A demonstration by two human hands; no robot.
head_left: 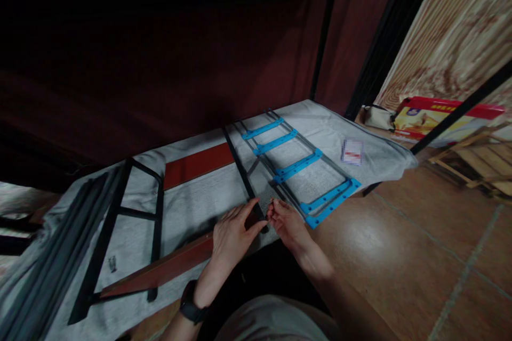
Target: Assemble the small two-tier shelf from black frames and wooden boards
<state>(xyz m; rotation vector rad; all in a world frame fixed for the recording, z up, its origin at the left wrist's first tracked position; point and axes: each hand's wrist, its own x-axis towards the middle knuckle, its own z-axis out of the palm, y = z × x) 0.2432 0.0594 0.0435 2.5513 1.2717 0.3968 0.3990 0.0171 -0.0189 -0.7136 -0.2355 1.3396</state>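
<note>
My left hand rests on the near end of a black metal bar that lies on a grey cloth, fingers pressed around the bar's end. My right hand is right beside it, fingertips pinched on a small item at the bar's end; the item is too small to identify. A reddish-brown wooden board runs under the left hand. Just right of my hands lies a metal rail frame with blue plastic crosspieces.
A black metal frame lies on the cloth at left, with dark rods beside it. A second red board lies farther back. A small card sits on the cloth; a red and yellow box and wooden slats lie on the tiled floor.
</note>
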